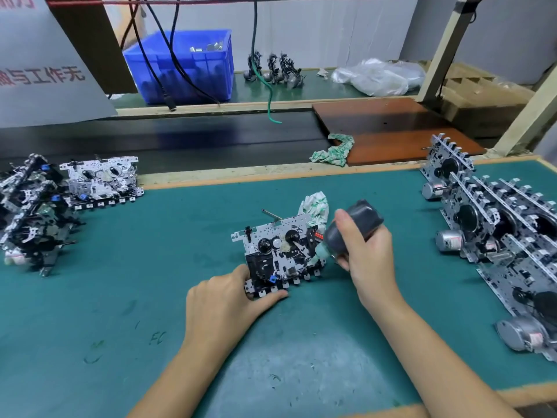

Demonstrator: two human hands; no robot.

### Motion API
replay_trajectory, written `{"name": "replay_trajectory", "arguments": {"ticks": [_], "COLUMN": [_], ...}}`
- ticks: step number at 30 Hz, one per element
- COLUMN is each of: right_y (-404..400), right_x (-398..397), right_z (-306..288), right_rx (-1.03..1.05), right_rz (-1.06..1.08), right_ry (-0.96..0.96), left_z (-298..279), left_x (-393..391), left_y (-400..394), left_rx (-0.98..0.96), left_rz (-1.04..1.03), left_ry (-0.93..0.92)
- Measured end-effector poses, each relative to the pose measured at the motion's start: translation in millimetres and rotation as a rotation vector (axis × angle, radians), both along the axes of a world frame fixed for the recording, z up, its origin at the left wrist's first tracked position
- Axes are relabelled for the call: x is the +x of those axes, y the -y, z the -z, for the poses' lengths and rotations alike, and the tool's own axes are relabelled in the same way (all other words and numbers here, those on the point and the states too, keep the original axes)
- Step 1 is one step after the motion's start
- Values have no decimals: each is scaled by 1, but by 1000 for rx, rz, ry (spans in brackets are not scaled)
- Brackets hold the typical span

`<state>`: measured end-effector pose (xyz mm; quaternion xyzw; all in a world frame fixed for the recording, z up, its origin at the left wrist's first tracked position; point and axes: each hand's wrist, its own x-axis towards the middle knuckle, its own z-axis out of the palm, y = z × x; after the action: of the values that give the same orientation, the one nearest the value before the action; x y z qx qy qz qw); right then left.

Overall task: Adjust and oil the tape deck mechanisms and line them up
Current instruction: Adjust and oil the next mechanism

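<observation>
A tape deck mechanism (278, 251) lies flat on the green mat (150, 297) in the middle. My left hand (223, 300) holds its near left corner, thumb along the front edge. My right hand (367, 254) grips a dark grey oil bottle (354, 229), tilted with its pale green tip at the mechanism's right edge. A rag (315, 208) lies just behind the mechanism. A row of mechanisms with silver motors (494, 236) stands on edge at the right. More mechanisms (33, 212) are piled at the left, one (102, 181) leaning upright.
A black conveyor belt (180, 140) runs behind the mat. A brown board (391, 131) with a second rag (333, 150) lies across it. Beyond are a blue crate (180, 67), three more mechanisms (274, 69), a plastic bag (379, 76) and hanging cables.
</observation>
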<state>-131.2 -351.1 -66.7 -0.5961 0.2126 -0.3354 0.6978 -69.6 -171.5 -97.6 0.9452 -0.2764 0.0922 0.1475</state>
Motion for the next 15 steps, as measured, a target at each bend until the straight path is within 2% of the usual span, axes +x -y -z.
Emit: {"name": "replay_trajectory", "arguments": {"ticks": [7, 15], "right_y": [-1, 0], "right_x": [2, 4], "right_z": [3, 7], "right_rx": [-89, -112], "right_rz": [0, -14], "right_ry": [-78, -83], "left_z": [2, 2], "left_x": [1, 1], "left_y": [-1, 0], "left_rx": [63, 63], "left_rz": [-21, -23], "left_ry": [20, 5]}}
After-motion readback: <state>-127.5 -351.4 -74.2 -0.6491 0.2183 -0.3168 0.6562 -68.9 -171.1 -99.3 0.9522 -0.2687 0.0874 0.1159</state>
